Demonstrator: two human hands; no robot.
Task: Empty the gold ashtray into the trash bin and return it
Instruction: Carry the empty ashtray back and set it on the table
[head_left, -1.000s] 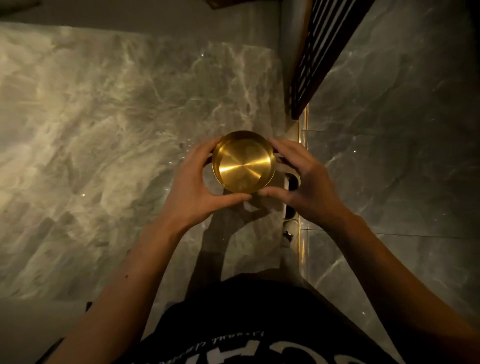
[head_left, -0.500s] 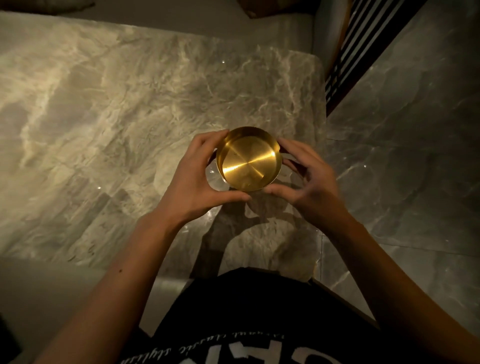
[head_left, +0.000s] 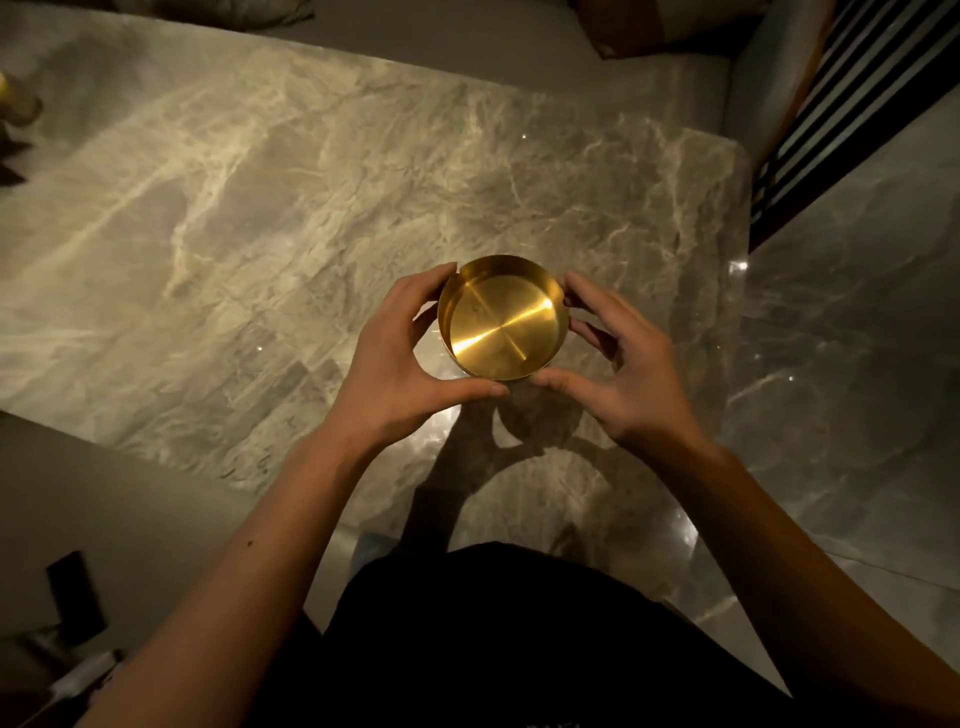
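Note:
The gold ashtray (head_left: 501, 325) is a round, shiny metal dish with a small notch in its rim, and its inside looks bare. It is held upright above the right part of a grey marble table (head_left: 260, 234). My left hand (head_left: 402, 364) cups its left side with the thumb under the near rim. My right hand (head_left: 623, 364) holds the right side, thumb at the near rim and fingers curled round the wall. No trash bin is in view.
The table's right edge (head_left: 743, 270) borders a polished marble floor (head_left: 857, 338). A dark slatted panel (head_left: 831, 114) stands at the upper right. A grey sofa seat (head_left: 104, 519) with dark objects (head_left: 75, 597) lies at the lower left. A small gold item (head_left: 15, 104) sits far left.
The view has shifted so that the ashtray, held in both hands throughout, now hangs over the table rather than over its right edge and the floor gap.

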